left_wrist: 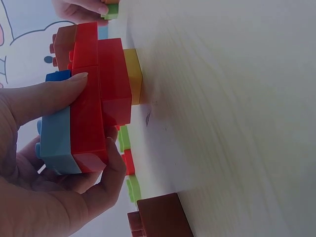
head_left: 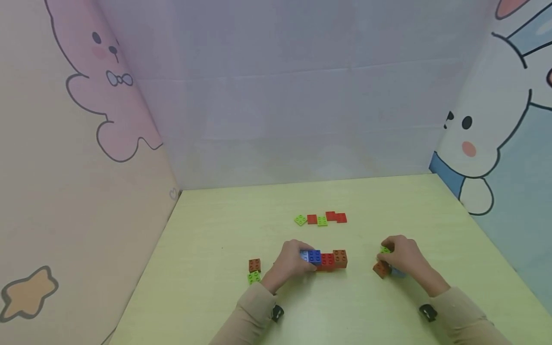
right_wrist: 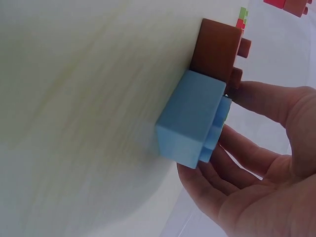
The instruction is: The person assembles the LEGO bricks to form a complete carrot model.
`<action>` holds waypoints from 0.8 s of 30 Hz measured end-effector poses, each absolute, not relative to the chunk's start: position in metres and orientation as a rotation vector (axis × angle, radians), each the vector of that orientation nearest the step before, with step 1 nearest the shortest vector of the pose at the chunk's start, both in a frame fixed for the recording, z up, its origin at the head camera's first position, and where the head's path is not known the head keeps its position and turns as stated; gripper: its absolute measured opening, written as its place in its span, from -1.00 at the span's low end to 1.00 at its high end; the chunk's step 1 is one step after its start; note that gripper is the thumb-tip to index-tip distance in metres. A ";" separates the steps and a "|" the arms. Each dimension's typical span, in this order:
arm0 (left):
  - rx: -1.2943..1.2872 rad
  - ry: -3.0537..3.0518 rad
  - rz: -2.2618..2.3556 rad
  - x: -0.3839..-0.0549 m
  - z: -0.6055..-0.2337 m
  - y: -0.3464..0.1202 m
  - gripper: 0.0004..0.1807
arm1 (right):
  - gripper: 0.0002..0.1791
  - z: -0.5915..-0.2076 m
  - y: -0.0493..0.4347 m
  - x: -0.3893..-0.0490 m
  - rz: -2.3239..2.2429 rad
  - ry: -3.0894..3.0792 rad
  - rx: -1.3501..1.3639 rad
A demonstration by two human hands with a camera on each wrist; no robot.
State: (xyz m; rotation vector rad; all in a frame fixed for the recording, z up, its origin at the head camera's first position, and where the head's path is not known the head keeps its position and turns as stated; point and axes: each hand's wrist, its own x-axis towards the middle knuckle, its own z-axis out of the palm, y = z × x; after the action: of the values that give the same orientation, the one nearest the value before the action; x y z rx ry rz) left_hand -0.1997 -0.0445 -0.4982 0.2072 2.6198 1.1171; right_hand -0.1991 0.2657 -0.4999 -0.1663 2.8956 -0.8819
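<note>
1. From far off, I see my left hand [head_left: 293, 262] grip a long block of joined bricks [head_left: 322, 261]. The thumb is on the near side, and the fingers curl round the far side.
2. The block's long way runs sideways, from my left hand toward my right hand [head_left: 403, 256]. Its brown end brick [head_left: 340, 258] faces the right hand.
3. My left hand is the nearer one, right on the block. My right hand is well apart, past the brown end.
4. My right thumb and fingers curl round a lime green brick [head_left: 385, 250]. I can't tell how hard they squeeze.
5. A brown brick [head_left: 381, 270] and a light blue brick [right_wrist: 190, 111] sit side by side, just under that right hand.
6. A yellow brick [left_wrist: 134, 76] is under the block; I can't tell if it touches the table [head_left: 215, 230].
</note>
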 end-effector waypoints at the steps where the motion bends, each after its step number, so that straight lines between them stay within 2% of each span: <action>1: 0.205 2.618 1.116 -0.200 -0.498 -0.044 -0.55 | -0.60 -0.500 0.266 -0.199 -0.884 2.896 -0.166; 12: 0.228 2.621 1.121 -0.200 -0.497 -0.045 -0.55 | -0.60 -0.505 0.259 -0.206 -0.961 2.974 -0.255; 24: 0.237 2.621 1.127 -0.200 -0.497 -0.046 -0.54 | -0.61 -0.470 0.226 -0.205 -1.163 2.912 -0.475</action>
State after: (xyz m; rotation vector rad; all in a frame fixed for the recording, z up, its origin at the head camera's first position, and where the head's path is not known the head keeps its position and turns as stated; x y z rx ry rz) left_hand -0.2002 -0.0458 -0.4971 0.2369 2.6208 1.1275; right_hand -0.2049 0.2259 -0.4703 -0.4751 2.9124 -1.1626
